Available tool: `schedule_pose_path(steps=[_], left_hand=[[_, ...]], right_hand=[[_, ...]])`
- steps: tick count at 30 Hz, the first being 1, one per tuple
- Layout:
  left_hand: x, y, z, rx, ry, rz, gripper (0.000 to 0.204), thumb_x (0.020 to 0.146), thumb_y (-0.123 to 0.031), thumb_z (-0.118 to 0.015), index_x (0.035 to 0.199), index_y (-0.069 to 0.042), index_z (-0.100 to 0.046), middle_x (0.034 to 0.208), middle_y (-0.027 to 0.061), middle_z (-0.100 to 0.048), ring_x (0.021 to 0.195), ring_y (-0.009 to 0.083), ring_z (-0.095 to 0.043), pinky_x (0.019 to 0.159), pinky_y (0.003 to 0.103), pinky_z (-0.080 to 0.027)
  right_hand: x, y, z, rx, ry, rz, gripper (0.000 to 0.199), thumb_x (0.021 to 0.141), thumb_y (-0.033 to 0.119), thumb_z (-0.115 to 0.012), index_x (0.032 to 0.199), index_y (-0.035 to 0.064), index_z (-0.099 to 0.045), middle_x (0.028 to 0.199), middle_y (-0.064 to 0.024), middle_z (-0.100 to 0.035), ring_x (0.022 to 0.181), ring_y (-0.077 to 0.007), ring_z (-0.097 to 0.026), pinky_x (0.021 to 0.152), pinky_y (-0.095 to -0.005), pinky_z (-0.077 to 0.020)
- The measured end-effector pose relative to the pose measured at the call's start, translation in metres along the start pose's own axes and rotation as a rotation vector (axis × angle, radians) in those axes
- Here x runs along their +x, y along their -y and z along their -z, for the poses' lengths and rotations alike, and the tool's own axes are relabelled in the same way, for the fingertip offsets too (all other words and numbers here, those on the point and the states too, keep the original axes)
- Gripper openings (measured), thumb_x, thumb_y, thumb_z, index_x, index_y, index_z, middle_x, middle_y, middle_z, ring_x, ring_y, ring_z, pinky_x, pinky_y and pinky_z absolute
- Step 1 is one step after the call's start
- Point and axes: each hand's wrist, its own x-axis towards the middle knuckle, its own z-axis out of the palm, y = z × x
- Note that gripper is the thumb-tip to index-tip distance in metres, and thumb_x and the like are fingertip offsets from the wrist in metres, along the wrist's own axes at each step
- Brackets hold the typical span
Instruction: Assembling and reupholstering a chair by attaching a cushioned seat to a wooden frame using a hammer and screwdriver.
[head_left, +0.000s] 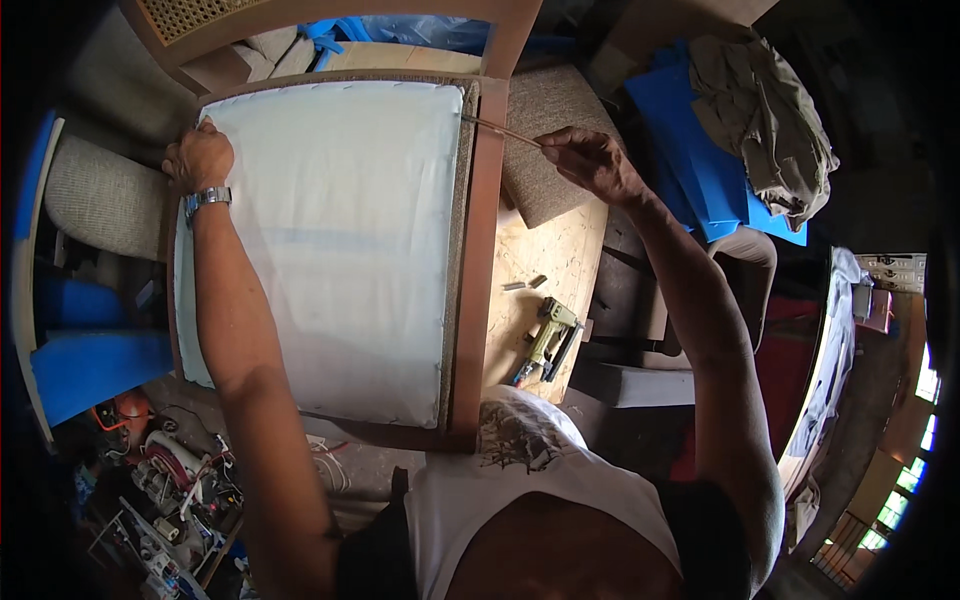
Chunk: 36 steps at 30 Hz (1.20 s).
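Note:
A chair seat in a brown wooden frame [482,200] lies in front of me, a white fabric cover [330,190] stretched over it. Brown woven upholstery [462,210] shows along the cover's right edge. My left hand [200,158], a watch on its wrist, is closed at the far left corner of the cover, its fingers curled over the edge. In my right hand [590,163] is a thin rod-like tool [505,131], pinched between the fingers. Its tip reaches the cover's far right corner. The grip hides the tool's other end.
A staple gun [550,338] and small staple strips [526,283] lie on a plywood board [555,245] right of the frame. Upholstered cushions [555,130], blue sheets [710,190] and crumpled cloth [765,120] surround it. Tools and cables [170,490] clutter the lower left.

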Motion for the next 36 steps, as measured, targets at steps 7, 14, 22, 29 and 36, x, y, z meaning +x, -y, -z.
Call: schedule_pose_path(steps=[7, 14, 22, 29, 36], left_hand=[[0.001, 0.004, 0.002, 0.040, 0.008, 0.011, 0.053, 0.097, -0.050, -0.043, 0.128, -0.013, -0.063, 0.144, 0.0216, -0.045, 0.135, 0.0388, -0.039, 0.109, 0.055, -0.033], [0.003, -0.007, -0.004, 0.009, 0.001, 0.016, 0.051, 0.097, -0.048, -0.043, 0.127, -0.013, -0.064, 0.144, 0.0211, -0.045, 0.135, 0.0384, -0.039, 0.110, 0.055, -0.033], [0.001, -0.007, 0.001, 0.030, 0.009, 0.025, 0.051, 0.097, -0.049, -0.043, 0.128, -0.015, -0.065, 0.145, 0.0196, -0.045, 0.136, 0.0381, -0.038, 0.109, 0.055, -0.033], [0.006, -0.005, -0.003, 0.019, 0.011, 0.020, 0.052, 0.097, -0.050, -0.044, 0.129, -0.015, -0.064, 0.145, 0.0194, -0.045, 0.135, 0.0380, -0.039, 0.109, 0.055, -0.033], [0.008, -0.002, -0.001, 0.028, 0.028, 0.022, 0.052, 0.098, -0.051, -0.044, 0.129, -0.014, -0.063, 0.145, 0.0200, -0.044, 0.135, 0.0380, -0.038, 0.110, 0.055, -0.033]], right_hand=[[-0.013, 0.079, 0.016, -0.936, -0.314, 0.397, 0.018, 0.091, 0.020, -0.067, 0.107, 0.0151, -0.073, 0.091, -0.0071, -0.075, 0.075, -0.0195, -0.073, 0.063, -0.0314, -0.0584], [0.005, 0.090, 0.018, -1.101, -0.261, 0.360, 0.018, 0.089, 0.016, -0.068, 0.107, 0.0136, -0.073, 0.089, -0.0073, -0.074, 0.078, -0.0200, -0.073, 0.065, -0.0309, -0.0578], [0.014, 0.099, 0.016, -1.127, -0.230, 0.446, 0.017, 0.090, 0.020, -0.069, 0.106, 0.0165, -0.074, 0.090, -0.0059, -0.075, 0.076, -0.0184, -0.072, 0.064, -0.0306, -0.0574], [0.018, 0.101, 0.011, -1.188, -0.238, 0.478, 0.017, 0.091, 0.019, -0.068, 0.107, 0.0171, -0.073, 0.087, -0.0055, -0.074, 0.072, -0.0162, -0.071, 0.061, -0.0294, -0.0562], [0.012, 0.107, 0.008, -1.171, -0.226, 0.426, 0.016, 0.092, 0.018, -0.068, 0.106, 0.0168, -0.074, 0.087, -0.0053, -0.074, 0.072, -0.0167, -0.071, 0.062, -0.0295, -0.0563]])
